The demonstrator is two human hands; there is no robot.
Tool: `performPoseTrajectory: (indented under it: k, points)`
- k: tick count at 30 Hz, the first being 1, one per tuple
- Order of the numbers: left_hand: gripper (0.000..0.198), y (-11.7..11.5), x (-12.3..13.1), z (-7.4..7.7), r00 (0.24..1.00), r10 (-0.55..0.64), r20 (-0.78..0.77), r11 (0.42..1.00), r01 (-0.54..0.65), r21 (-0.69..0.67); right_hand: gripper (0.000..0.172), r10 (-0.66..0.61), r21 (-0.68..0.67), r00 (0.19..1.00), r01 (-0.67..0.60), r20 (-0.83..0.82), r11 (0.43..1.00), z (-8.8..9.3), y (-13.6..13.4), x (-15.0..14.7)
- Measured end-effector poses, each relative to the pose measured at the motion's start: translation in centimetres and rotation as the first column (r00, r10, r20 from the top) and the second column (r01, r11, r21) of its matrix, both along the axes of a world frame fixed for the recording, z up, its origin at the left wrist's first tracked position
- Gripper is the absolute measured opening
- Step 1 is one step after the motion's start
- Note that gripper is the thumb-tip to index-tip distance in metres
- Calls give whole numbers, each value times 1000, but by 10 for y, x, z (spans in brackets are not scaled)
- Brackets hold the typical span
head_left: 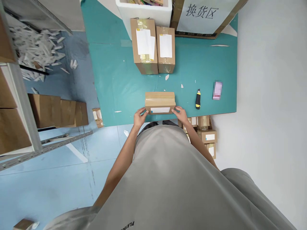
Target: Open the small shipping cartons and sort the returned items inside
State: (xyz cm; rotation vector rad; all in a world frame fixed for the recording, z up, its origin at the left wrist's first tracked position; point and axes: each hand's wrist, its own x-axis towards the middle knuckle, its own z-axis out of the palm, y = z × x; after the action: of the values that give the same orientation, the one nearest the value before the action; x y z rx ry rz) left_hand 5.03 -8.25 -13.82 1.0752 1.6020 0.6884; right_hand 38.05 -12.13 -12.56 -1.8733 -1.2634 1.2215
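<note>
A small cardboard box [160,99] lies on the teal tabletop close to its front edge, with a white label on the side towards me. My left hand [140,117] grips the near left corner between thumb and fingers. At the near right corner my right hand [180,114] pinches the box in the same way. Its underside is hidden. To the right lies a black and yellow utility knife [198,99], apart from both hands.
Two taped cardboard boxes, a larger one [144,48] and a narrower one [166,49], stand further back. Behind them are a white foam bin [145,12] and a big carton [203,34]. A blurred pink item [217,90] lies right. Shelving [24,105] with cartons stands left.
</note>
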Motion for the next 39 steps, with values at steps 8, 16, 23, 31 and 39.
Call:
performPoseTrajectory:
  k: [8,16,23,31,39]
  points:
    - [45,17,6,5,999,51,-7,996,-51,-66,62,-85,-37,996,86,4,996,-2,15,-5]
    - [41,16,8,-7,991,127,37,983,-121,-136,58,-127,-124,991,130,32,984,-15,22,-4]
    - [31,-7,4,-7,996,93,-10,979,-93,-179,40,-117,-185,993,115,-2,976,-9,-2,-6]
    - [33,3,1,13,988,145,47,982,-138,-126,38,-114,-100,993,114,6,988,12,3,-14]
    - [36,36,7,43,977,212,5,976,-212,54,52,-141,5,990,141,33,990,39,30,-7]
